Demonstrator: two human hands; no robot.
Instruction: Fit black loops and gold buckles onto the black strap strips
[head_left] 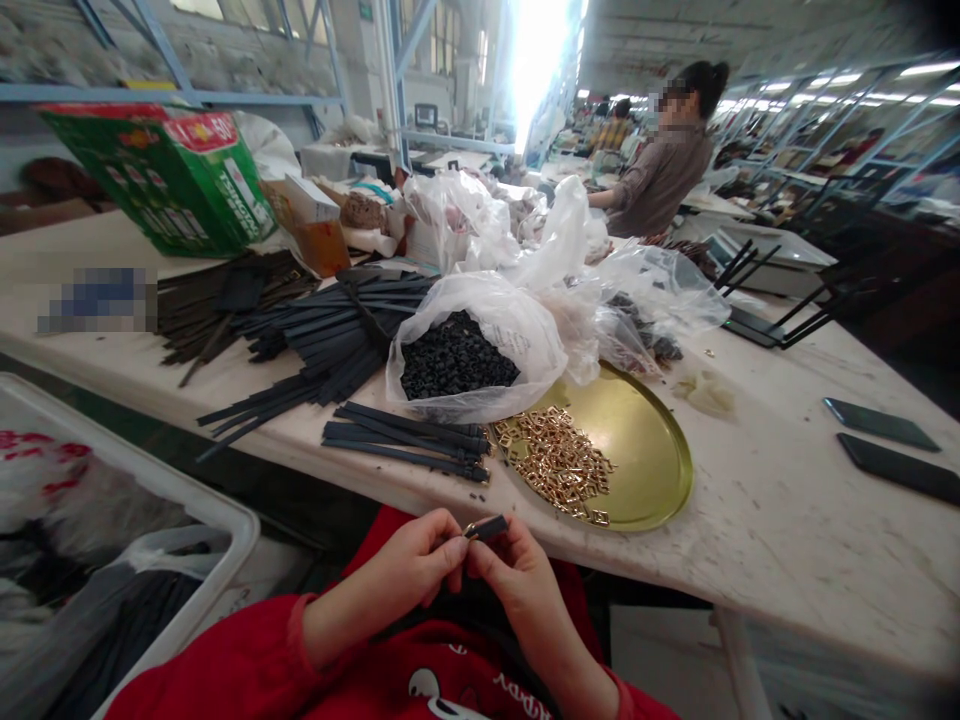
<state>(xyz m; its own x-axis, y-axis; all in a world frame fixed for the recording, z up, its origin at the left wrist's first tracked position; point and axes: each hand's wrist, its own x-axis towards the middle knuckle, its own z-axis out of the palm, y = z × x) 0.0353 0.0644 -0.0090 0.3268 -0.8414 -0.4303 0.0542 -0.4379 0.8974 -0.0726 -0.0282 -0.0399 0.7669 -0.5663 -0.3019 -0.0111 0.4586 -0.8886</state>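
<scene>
Between my two hands, near the table's front edge, is a dark strap [491, 527] with a small gold buckle [471, 531] at its left end. My left hand [427, 556] pinches at the buckle end. Fingers of my right hand [514, 560] are closed round the strap. A round gold tray [651, 450] holds a pile of small gold buckles [562, 462]. Left of the tray lie several dark straps [405, 440] with buckles at their right ends. Behind them an open plastic bag [540, 345] is full of small black pieces [457, 355].
Bundles of dark straps [322, 325] lie at left, before a green box [172, 190]. Two phones [881, 423] rest at right. Clear bags [480, 215] line the back. A white bin [240, 520] stands lower left. A person [664, 165] stands beyond the table.
</scene>
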